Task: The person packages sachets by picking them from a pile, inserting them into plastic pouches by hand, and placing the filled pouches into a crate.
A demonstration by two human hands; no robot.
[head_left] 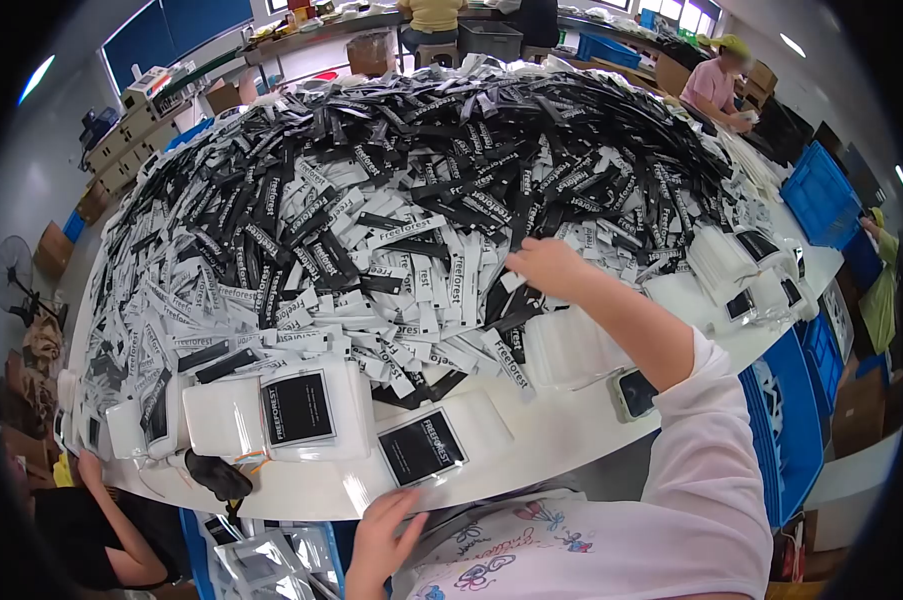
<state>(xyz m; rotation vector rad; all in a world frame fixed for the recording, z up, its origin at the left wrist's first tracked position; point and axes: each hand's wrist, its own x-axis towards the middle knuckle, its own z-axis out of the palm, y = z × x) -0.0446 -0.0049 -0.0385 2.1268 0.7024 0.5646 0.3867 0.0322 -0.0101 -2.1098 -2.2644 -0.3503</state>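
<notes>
"Where's the black packet (421, 447)?"
"Flat on the table (561, 447), with the pile of sachets (411, 240) at its 12 o'clock."
"The hands?"
"Well apart. The right hand (551, 270) is among the sachets, at the packet's 1 o'clock; I can't tell whether it grips one. The left hand (383, 535), thumb and fingers spread, is near the packet's 7 o'clock."

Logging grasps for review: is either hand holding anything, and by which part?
Cannot be told: the right hand is at a white sachet, any grip unclear. The left hand, by the lower edge of a black-fronted pouch, shows no clear hold.
</notes>
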